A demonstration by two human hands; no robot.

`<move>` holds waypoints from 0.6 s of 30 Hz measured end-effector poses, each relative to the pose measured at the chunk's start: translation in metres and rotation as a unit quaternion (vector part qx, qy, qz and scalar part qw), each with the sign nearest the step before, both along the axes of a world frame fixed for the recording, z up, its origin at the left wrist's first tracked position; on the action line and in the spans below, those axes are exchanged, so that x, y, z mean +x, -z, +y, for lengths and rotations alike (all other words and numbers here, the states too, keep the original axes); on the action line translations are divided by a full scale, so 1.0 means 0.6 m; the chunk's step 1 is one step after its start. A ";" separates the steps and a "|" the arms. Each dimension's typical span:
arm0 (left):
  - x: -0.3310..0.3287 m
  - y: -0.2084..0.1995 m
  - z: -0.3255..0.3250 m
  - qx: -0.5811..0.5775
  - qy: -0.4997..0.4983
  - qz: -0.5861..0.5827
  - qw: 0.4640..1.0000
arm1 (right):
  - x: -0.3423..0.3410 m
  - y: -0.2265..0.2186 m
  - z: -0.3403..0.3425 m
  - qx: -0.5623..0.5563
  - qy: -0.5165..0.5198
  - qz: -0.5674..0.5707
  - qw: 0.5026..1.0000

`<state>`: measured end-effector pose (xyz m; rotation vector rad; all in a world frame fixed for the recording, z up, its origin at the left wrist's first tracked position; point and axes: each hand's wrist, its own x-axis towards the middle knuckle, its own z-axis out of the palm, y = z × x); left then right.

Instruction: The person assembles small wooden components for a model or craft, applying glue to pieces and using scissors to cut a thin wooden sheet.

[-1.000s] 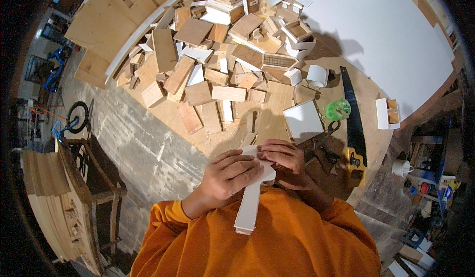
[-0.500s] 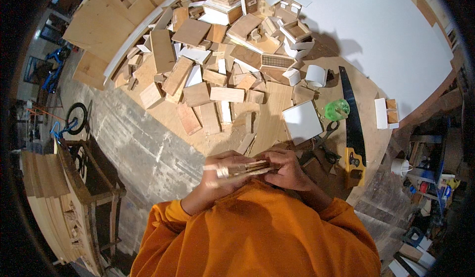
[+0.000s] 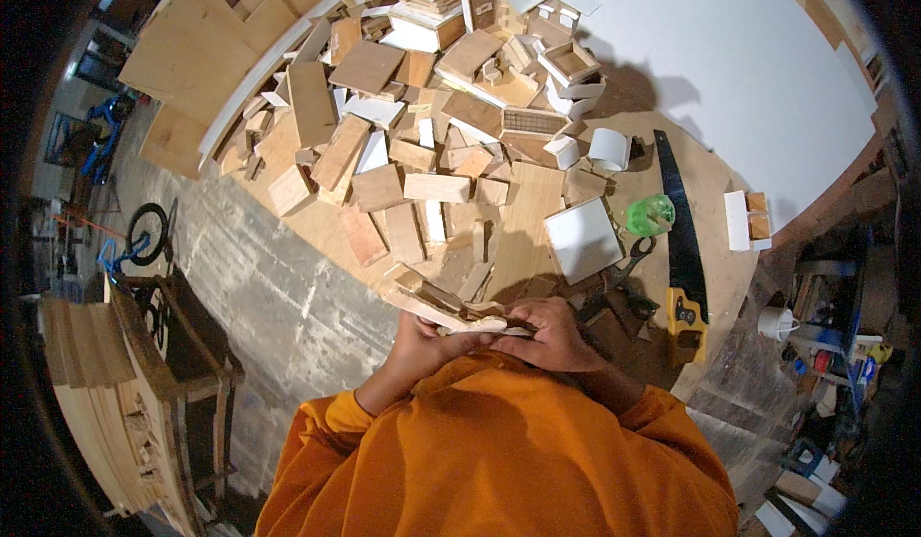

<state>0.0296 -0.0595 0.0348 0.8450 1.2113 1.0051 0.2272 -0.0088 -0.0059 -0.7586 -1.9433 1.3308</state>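
Close to my chest, both hands hold a small open wooden frame-like piece (image 3: 436, 312) made of thin strips, tilted up to the left. My left hand (image 3: 420, 350) is closed around its lower left side. At the other end, the fingers and thumb of my right hand (image 3: 545, 337) pinch it; part of that end is hidden by the fingers. Just beyond my hands lie loose wooden blocks (image 3: 405, 233) and a white square panel (image 3: 583, 239). Dark-handled scissors (image 3: 635, 254) rest beyond my right hand.
A heap of wooden offcuts and small boxes (image 3: 535, 121) covers the far part of the board. To the right lie a green plastic container (image 3: 650, 215), a white roll (image 3: 609, 149) and a handsaw (image 3: 685, 321) with a yellow handle. A wooden stand (image 3: 182, 383) is at left.
The wooden piece has turned in my hands, from nearly flat and edge-on to tilted, its open inner side now showing. My left hand has shifted lower beneath it.
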 end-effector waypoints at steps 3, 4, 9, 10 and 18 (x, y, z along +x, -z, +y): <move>-0.003 0.010 0.002 -0.006 0.013 0.003 1.000 | 0.000 0.004 0.000 0.001 -0.009 -0.013 1.000; -0.003 0.009 0.004 -0.012 0.017 0.008 1.000 | 0.000 -0.001 0.000 -0.016 -0.011 -0.026 0.999; -0.005 0.022 0.013 -0.088 0.000 -0.048 0.995 | -0.005 -0.016 0.007 -0.196 -0.022 -0.073 0.978; -0.007 0.031 0.014 -0.095 -0.005 -0.054 0.994 | -0.004 -0.010 0.005 -0.216 -0.026 -0.068 0.974; -0.009 0.054 0.024 -0.126 -0.007 -0.068 0.990 | -0.001 0.015 0.001 -0.282 -0.022 -0.074 0.956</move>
